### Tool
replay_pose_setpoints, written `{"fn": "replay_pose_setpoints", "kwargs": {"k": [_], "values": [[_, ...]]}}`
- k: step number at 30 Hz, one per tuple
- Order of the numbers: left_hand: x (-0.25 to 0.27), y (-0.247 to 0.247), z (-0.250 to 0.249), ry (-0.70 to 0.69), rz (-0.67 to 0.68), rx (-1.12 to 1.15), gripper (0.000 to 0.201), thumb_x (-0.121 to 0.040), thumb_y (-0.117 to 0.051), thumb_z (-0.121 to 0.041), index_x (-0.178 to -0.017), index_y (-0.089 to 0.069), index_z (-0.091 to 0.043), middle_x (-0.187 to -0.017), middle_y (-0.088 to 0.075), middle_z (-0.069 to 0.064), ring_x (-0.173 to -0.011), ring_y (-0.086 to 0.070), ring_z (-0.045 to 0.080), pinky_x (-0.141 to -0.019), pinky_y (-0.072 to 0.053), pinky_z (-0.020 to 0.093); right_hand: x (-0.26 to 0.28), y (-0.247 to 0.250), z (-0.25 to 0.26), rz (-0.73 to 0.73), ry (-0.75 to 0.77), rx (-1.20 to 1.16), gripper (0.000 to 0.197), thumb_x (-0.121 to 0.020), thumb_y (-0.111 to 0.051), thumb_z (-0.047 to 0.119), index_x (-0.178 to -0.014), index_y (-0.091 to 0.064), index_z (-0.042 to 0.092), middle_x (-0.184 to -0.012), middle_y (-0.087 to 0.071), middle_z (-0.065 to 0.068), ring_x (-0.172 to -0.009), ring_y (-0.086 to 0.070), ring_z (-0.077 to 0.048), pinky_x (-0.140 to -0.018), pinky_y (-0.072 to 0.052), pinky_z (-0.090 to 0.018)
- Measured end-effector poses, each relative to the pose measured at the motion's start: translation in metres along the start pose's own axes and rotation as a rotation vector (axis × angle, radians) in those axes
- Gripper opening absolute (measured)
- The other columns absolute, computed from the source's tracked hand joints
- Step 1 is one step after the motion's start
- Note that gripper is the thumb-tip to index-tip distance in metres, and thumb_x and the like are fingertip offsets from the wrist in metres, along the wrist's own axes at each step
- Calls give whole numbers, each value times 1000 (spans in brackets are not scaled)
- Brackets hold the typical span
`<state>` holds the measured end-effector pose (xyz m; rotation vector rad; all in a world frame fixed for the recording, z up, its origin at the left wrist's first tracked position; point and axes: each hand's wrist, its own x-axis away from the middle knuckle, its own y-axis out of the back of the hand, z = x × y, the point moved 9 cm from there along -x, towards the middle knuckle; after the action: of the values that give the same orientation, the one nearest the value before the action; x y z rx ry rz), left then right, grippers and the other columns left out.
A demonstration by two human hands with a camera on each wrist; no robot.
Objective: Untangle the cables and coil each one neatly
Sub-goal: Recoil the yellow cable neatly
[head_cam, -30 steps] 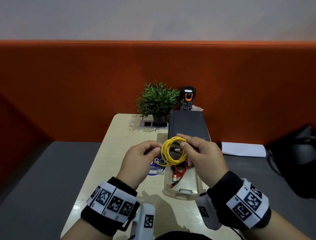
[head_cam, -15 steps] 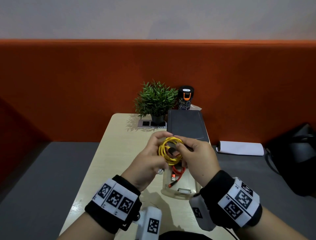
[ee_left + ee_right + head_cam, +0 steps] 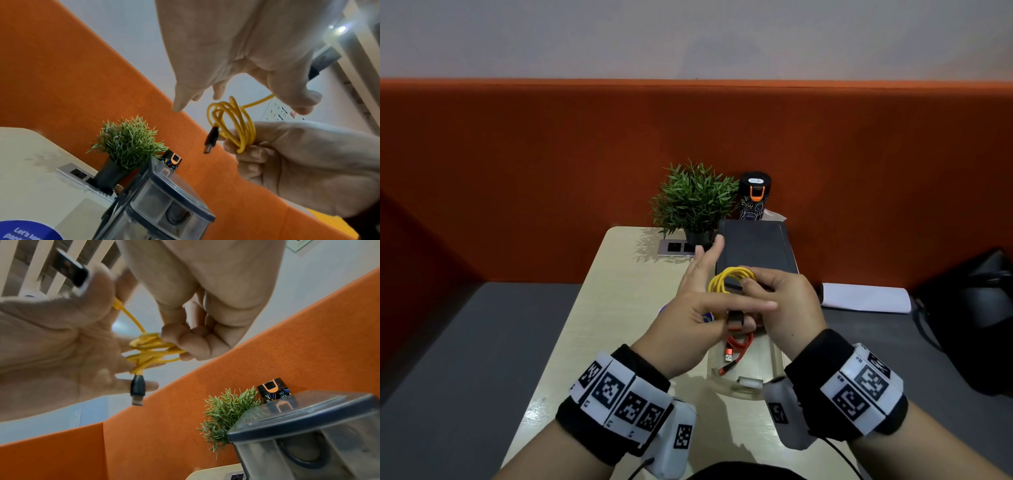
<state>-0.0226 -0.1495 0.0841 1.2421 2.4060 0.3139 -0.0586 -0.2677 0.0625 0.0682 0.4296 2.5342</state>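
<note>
A yellow cable [image 3: 726, 279] is wound into a small coil held above the table. My right hand [image 3: 786, 303] pinches the coil [image 3: 239, 128] at one side between thumb and fingers. My left hand [image 3: 698, 305] sits just left of the coil; thumb and index finger pinch the cable's black USB plug [image 3: 734, 320], and the other fingers stand straight. A short yellow tail [image 3: 131, 316] runs from that plug to the coil. The cable's small dark plug [image 3: 137, 388] hangs free below the coil. A red-orange cable [image 3: 738, 347] lies in the clear box [image 3: 739, 392] under my hands.
At the beige table's [image 3: 619, 308] far end stand a potted plant [image 3: 695, 200], a black-and-orange tumbler [image 3: 755, 197] and a dark flat case [image 3: 755, 246]. A socket plate [image 3: 676, 247] is set into the table. A blue sticker [image 3: 28, 230] lies left of the box. A dark bag [image 3: 976, 318] sits right.
My left hand let go of the coil's left side, straightened its fingers and now pinches the USB plug nearer me. The right hand keeps the coil, a little farther out.
</note>
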Motion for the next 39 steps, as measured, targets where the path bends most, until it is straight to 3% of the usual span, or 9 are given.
{"fn": "replay_pose_setpoints", "kwargs": {"k": [5, 8, 14, 18, 22, 25, 28, 35, 39], "values": [[8, 11, -6, -77, -68, 88, 19, -80, -67, -41, -98, -73, -41, -153, -19, -20, -144, -11, 4, -113, -24, 22, -5, 15, -1, -67, -21, -53, 20, -92, -56, 9, -92, -74, 15, -61, -62, 10, -49, -54, 4, -48, -42, -12], [16, 26, 7, -16, -129, 269, 31, -75, -66, -58, -97, -74, -37, -146, -37, -11, -134, -32, -2, -103, -37, 18, -7, 28, -2, -120, -13, -25, 18, -92, -57, 12, -94, -74, 16, -62, -61, 12, -43, -50, 7, -44, -36, -7], [22, 31, 35, 147, -185, 756, 39, -66, -81, -45, -93, -74, -18, -135, -56, 8, -126, -51, 29, -100, -46, 47, -4, 29, 2, -121, -17, -176, 19, -93, -55, 10, -104, -71, 14, -67, -62, -6, -42, -43, -8, -41, -37, -17], [20, 27, 47, 278, -238, 957, 29, -81, -61, -44, -85, -57, -16, -126, -60, 20, -117, -57, 38, -93, -48, 53, -2, 22, 6, -64, -16, -274, 22, -95, -52, 9, -108, -68, 18, -67, -60, -8, -43, -45, -13, -41, -38, -21], [14, 26, 50, 390, -357, 916, 17, -90, -40, -33, -95, -46, -19, -112, -68, 17, -102, -67, 32, -85, -55, 46, 1, 10, 6, 8, -25, -311, 23, -96, -50, 6, -110, -64, 16, -70, -61, -6, -40, -44, -15, -38, -35, -21], [11, 32, 52, 405, -413, 751, 17, -91, -52, -19, -93, -37, -10, -98, -72, 15, -93, -69, 31, -76, -59, 42, 4, 3, 9, 55, -4, -298, 22, -95, -50, 4, -109, -62, 16, -74, -60, -15, -40, -45, -16, -39, -37, -22], [9, 39, 56, 396, -473, 633, 40, -78, -68, -3, -88, -31, -15, -84, -70, 19, -83, -69, 31, -67, -59, 39, 11, -6, 13, 123, 27, -290, 22, -94, -51, 3, -109, -59, 18, -84, -62, -14, -43, -48, -17, -41, -40, -24], [9, 46, 58, 355, -553, 511, 39, -80, -66, 8, -86, -34, -13, -88, -62, 35, -75, -66, 34, -64, -54, 38, 14, -13, 13, 207, 22, -341, 25, -93, -52, 2, -112, -55, 18, -93, -60, -14, -47, -54, -19, -46, -46, -27], [4, 48, 48, 284, -537, 373, 35, -82, -61, 11, -80, -36, -14, -76, -56, 14, -73, -60, 20, -71, -50, 31, 13, -17, 11, 234, 22, -323, 28, -95, -49, 4, -113, -59, 22, -83, -63, -10, -49, -56, -19, -50, -49, -30]]}}
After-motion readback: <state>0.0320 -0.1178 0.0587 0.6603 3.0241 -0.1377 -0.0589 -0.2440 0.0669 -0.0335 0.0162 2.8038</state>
